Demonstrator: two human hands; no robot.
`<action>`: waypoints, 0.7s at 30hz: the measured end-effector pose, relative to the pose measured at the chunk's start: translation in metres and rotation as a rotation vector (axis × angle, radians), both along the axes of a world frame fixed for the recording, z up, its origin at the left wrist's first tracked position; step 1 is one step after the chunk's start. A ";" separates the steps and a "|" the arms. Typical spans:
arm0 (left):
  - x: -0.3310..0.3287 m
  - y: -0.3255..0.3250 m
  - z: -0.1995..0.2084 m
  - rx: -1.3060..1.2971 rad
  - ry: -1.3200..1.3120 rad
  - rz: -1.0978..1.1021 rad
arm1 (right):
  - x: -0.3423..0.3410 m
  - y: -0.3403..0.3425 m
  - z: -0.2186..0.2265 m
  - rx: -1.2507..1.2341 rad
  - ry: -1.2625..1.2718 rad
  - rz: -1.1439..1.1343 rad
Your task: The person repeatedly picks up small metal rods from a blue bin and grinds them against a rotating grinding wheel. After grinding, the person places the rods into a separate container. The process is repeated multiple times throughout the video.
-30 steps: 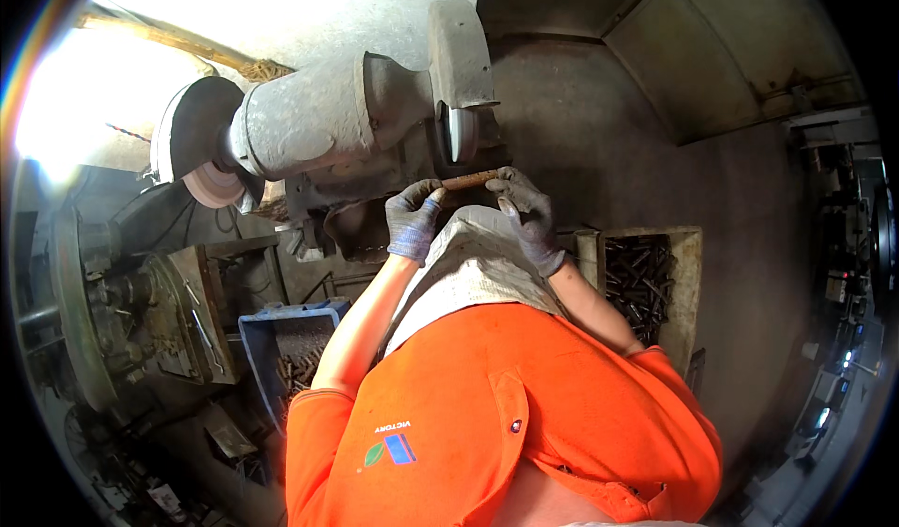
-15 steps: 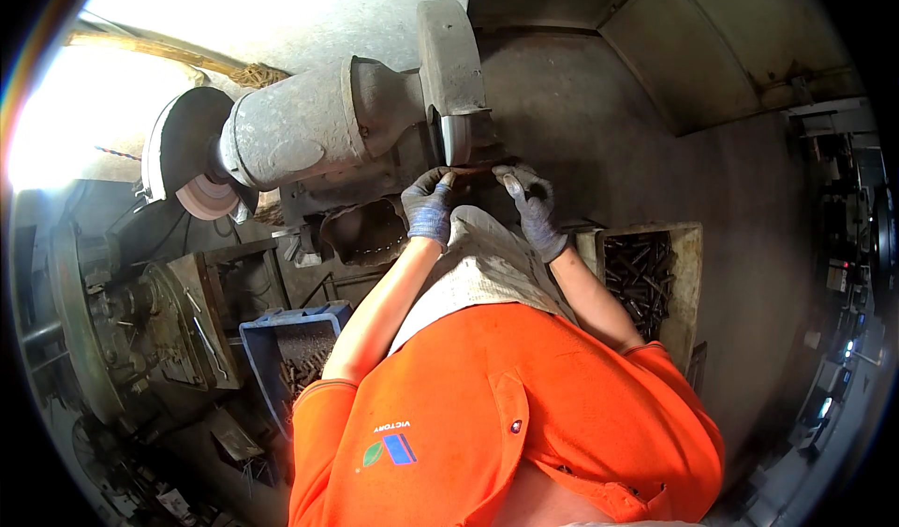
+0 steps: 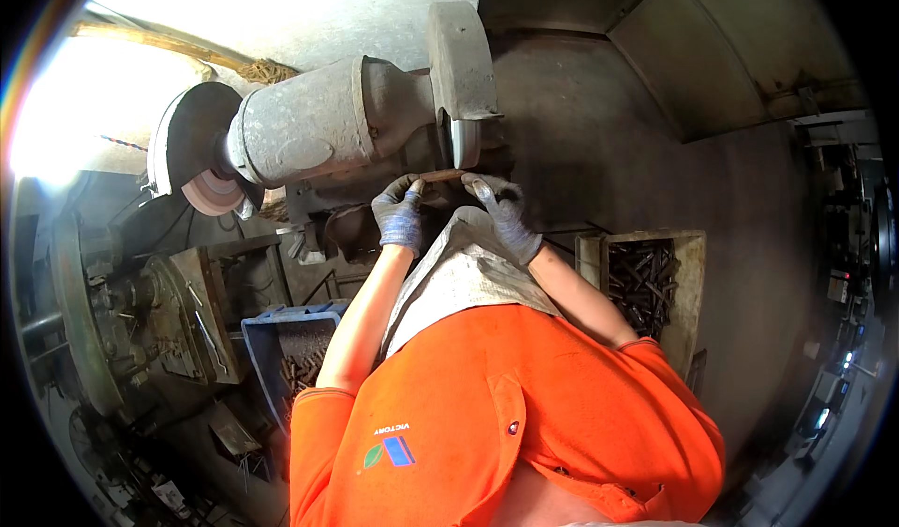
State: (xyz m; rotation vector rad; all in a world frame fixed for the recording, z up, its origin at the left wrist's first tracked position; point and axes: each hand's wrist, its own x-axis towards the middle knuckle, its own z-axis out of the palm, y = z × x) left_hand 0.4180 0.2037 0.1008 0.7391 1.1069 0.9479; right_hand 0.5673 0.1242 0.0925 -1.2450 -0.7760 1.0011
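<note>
Brown rod [image 3: 443, 176] is by grinder [image 3: 309, 120], above grey floor [image 3: 744, 274].

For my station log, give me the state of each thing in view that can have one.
Grinding wheels: partly guarded, spin unclear
Brown rod: nearly level, wheel contact unclear
Left hand: gloved, gripping rod
Right hand: gloved, gripping rod
Blue crate: open, partly filled
Rectangular box: open, holding dark rods

Gloved hands hold a rod [image 3: 443, 176] at the grinder [image 3: 304, 129].
The left hand [image 3: 399, 216] pinches one end, the right hand [image 3: 504, 216] the other, just by the wheel [image 3: 465, 143]; contact is unclear. A blue bin [image 3: 265, 363] and a pale box [image 3: 689, 279], both holding metal pieces, flank the person.
</note>
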 end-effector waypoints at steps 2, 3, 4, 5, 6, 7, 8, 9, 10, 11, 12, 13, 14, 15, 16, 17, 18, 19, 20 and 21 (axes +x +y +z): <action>-0.001 0.000 -0.003 -0.001 -0.045 0.019 | -0.001 0.001 0.003 -0.001 0.031 -0.030; 0.001 0.000 -0.004 0.011 -0.036 0.004 | -0.001 0.000 0.009 -0.021 0.032 -0.031; 0.005 0.000 -0.005 0.023 -0.026 -0.012 | 0.000 0.000 0.013 -0.040 0.033 -0.033; 0.009 -0.001 -0.004 0.035 -0.019 -0.028 | 0.004 -0.002 0.011 -0.049 -0.014 -0.037; 0.013 0.000 -0.008 0.037 0.014 -0.053 | 0.011 -0.004 0.004 -0.058 -0.062 -0.042; 0.016 0.001 -0.015 0.039 0.048 -0.078 | 0.017 -0.007 -0.002 -0.067 -0.109 -0.046; 0.021 0.002 -0.016 0.040 0.080 -0.105 | 0.022 -0.009 -0.006 -0.056 -0.112 -0.058; 0.027 0.001 -0.017 0.023 0.114 -0.114 | 0.026 -0.010 -0.010 -0.045 -0.114 -0.070; 0.032 0.000 -0.018 0.023 0.110 -0.111 | 0.030 -0.012 -0.014 -0.034 -0.117 -0.081; 0.037 -0.001 -0.016 0.023 0.108 -0.110 | 0.034 -0.012 -0.019 -0.032 -0.138 -0.078; 0.040 -0.001 -0.014 0.024 0.106 -0.109 | 0.038 -0.013 -0.024 -0.031 -0.159 -0.074; 0.040 -0.001 -0.019 0.104 0.147 -0.105 | 0.039 -0.014 -0.029 -0.029 -0.152 -0.070; 0.039 0.000 -0.021 0.092 0.155 -0.101 | 0.038 -0.013 -0.025 -0.027 -0.143 -0.067; 0.037 0.002 -0.022 0.080 0.162 -0.096 | 0.035 -0.011 -0.021 -0.025 -0.106 -0.064; 0.034 0.003 -0.023 0.068 0.169 -0.090 | 0.031 -0.009 -0.017 -0.023 -0.069 -0.060; 0.029 0.006 -0.023 0.015 0.132 -0.097 | 0.028 -0.007 -0.016 -0.059 -0.045 -0.036; 0.022 0.008 -0.023 -0.038 0.094 -0.102 | 0.025 -0.005 -0.016 -0.096 -0.020 -0.010; 0.017 0.010 -0.023 -0.091 0.056 -0.107 | 0.023 -0.004 -0.015 -0.132 0.004 0.016; 0.013 0.011 -0.025 -0.072 0.054 -0.086 | 0.019 -0.001 -0.012 -0.127 0.046 0.027; 0.010 0.012 -0.027 -0.053 0.052 -0.064 | 0.014 0.001 -0.008 -0.122 0.088 0.038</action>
